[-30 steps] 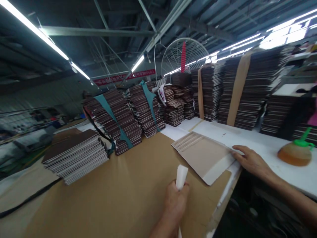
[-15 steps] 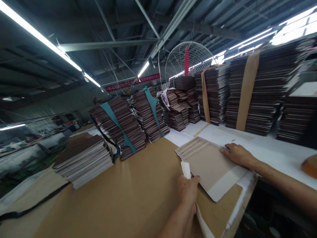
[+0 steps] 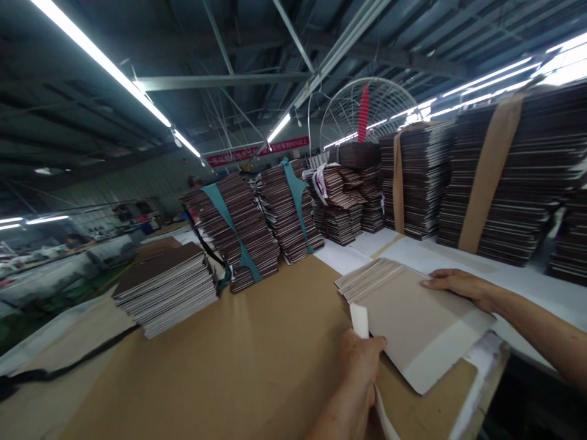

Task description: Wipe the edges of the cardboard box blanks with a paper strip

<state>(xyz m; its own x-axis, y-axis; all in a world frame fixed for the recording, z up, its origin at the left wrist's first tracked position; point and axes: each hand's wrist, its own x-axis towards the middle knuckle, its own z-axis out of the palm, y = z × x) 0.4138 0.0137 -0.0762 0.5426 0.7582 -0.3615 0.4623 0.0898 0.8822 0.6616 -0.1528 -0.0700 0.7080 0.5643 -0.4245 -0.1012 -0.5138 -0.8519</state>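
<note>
a long workshop table [image 3: 220, 360], covered with brown kraft paper, carries many bundles of dark cardboard sheets [image 3: 247, 229]. the left hand [image 3: 362, 373] is closed around a folded white strip [image 3: 361, 321] at the near edge of a fanned stack of flat cardboard blanks [image 3: 413, 321]. the right hand [image 3: 458, 284] rests flat, fingers open, on the far side of this stack.
</note>
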